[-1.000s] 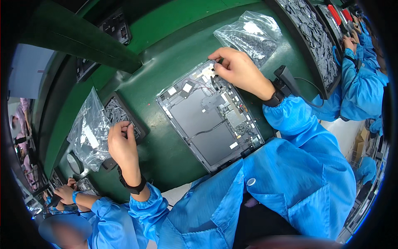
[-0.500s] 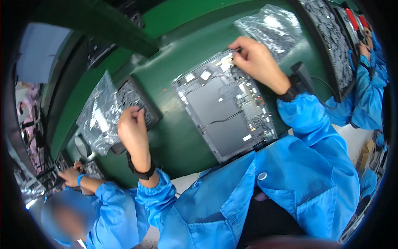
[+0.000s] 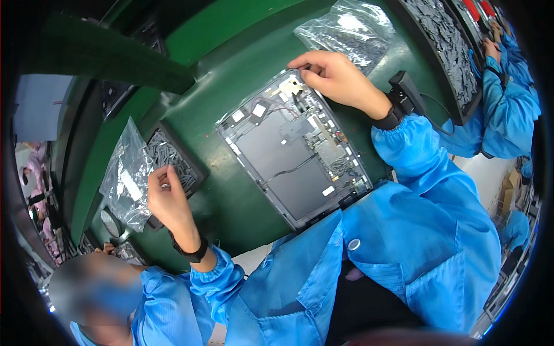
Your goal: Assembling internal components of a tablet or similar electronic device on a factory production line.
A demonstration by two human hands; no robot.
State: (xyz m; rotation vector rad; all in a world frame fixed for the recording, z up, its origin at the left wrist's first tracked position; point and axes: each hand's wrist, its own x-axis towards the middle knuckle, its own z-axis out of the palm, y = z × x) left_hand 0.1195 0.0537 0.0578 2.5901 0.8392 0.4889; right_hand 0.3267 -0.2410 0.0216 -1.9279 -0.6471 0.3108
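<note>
An opened tablet-like device [image 3: 277, 167] lies on the green worktable, its large dark flat cells, circuit boards and cables exposed. At its far corner is my right hand [image 3: 337, 78], thumb and index finger closed on the edge; whether a small part sits between them is hidden. My left hand [image 3: 168, 202] hovers at the near side of a dark tray [image 3: 193, 164] of small dark grey strips [image 3: 164, 151]. Its fingers are curled with thumb and fingertip close together, and anything between them is too small to make out. A clear plastic bag [image 3: 127, 179] lies beside that tray.
Another clear bag [image 3: 349, 34] with dark pieces lies beyond my right hand. To the right stand a black adapter-like block [image 3: 407, 92] with a cable and a long tray of dark pieces [image 3: 447, 55]. Co-workers in blue sleeves [image 3: 508, 127] sit at both sides. A dark green post [image 3: 115, 49] rises far left.
The whole scene has shifted left in view. My right index finger now reaches further along the device's corner. My left hand stays by the small tray, with its fingers slightly turned.
</note>
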